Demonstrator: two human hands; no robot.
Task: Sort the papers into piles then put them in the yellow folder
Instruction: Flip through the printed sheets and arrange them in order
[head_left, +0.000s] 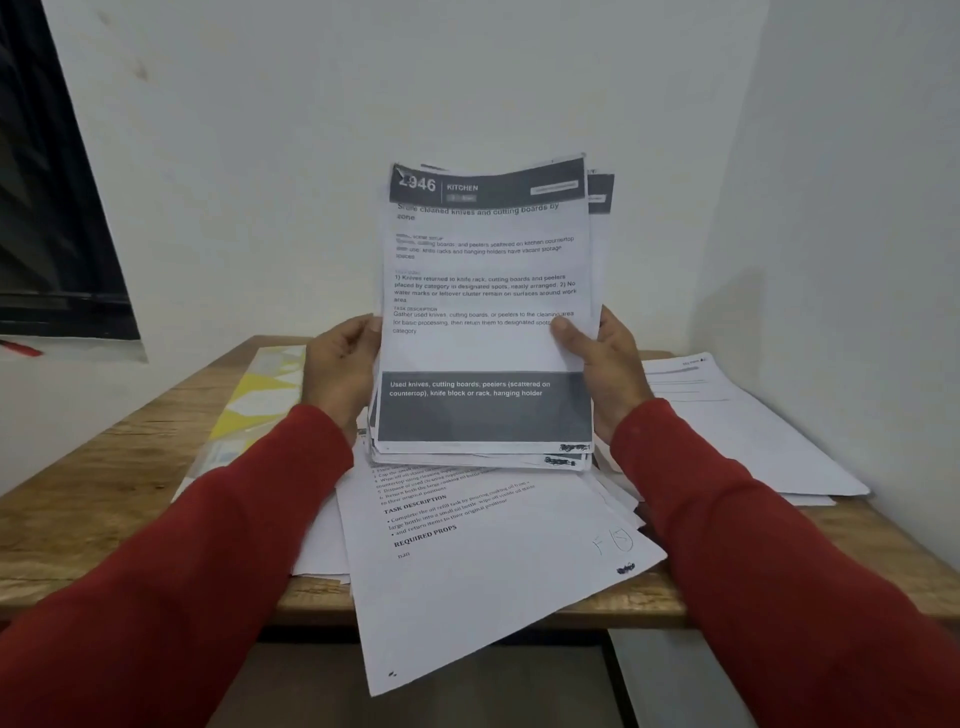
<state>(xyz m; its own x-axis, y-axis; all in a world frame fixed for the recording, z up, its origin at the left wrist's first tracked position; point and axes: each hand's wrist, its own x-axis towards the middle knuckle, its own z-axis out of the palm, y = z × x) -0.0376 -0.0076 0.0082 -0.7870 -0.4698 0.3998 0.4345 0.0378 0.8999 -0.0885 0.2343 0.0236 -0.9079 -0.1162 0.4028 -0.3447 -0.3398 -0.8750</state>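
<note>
Above the near-centre loose papers (467, 545), both hands clamp the upright stack (485, 312), left hand (340, 358) and right hand (602, 364) fingers pinching its edges, apparently squaring it; tap evenly, yellow folder (260, 395) waiting far-left.

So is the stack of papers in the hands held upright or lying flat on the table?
Upright. The stack stands on its bottom edge over the loose sheets, left hand and right hand gripping its sides.
</note>
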